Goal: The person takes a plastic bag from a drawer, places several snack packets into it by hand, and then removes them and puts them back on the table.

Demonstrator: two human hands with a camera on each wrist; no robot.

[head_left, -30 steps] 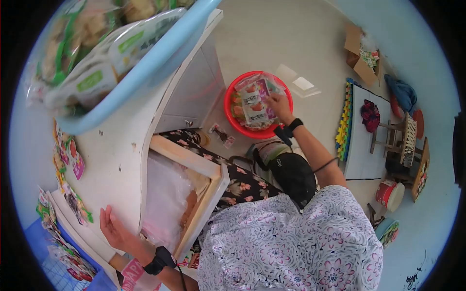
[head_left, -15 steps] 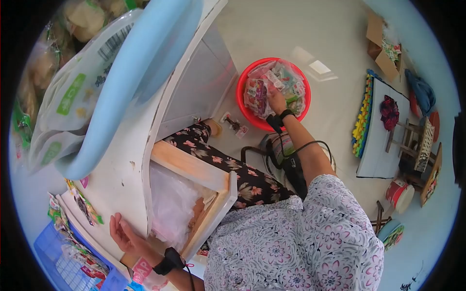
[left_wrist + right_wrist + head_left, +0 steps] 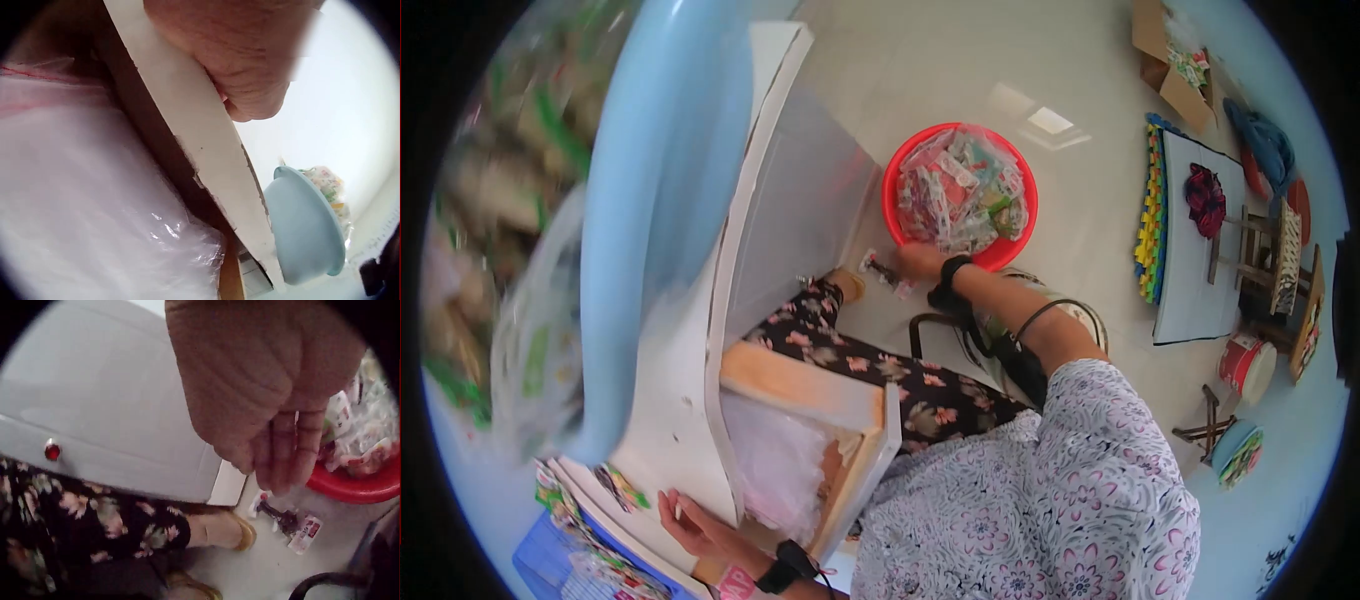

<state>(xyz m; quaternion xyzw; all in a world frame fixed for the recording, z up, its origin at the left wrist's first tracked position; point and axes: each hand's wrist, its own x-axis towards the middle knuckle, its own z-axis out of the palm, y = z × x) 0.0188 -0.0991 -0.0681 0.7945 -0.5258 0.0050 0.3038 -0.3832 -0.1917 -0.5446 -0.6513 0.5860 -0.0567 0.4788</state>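
Beside the red basin point(image 3: 890, 205) on the floor, my right hand point(image 3: 921, 262) hangs near its lower rim. The right wrist view shows that hand point(image 3: 259, 387) with fingers extended and nothing in them, above a small packet point(image 3: 289, 520) on the floor. Clear packets point(image 3: 965, 190) fill the basin. My left hand point(image 3: 705, 530) rests at the edge of the white tabletop point(image 3: 670, 420), fingers loosely bent and holding nothing. In the left wrist view that hand point(image 3: 234, 53) lies on the table edge, above a drawer with plastic bags point(image 3: 94, 187).
A light blue basin point(image 3: 665, 150) of packaged goods stands on the table. The pulled-out drawer point(image 3: 800, 385) sits before the person's lap. A blue basket point(image 3: 550, 560) is at lower left. At right are a cardboard box point(image 3: 1165, 70), a folded mat point(image 3: 1195, 240) and stools.
My right hand has left the packets in the red basin and moved to its lower left side. The patterned packet it touched earlier is out of its fingers. My left hand stays by the table edge.
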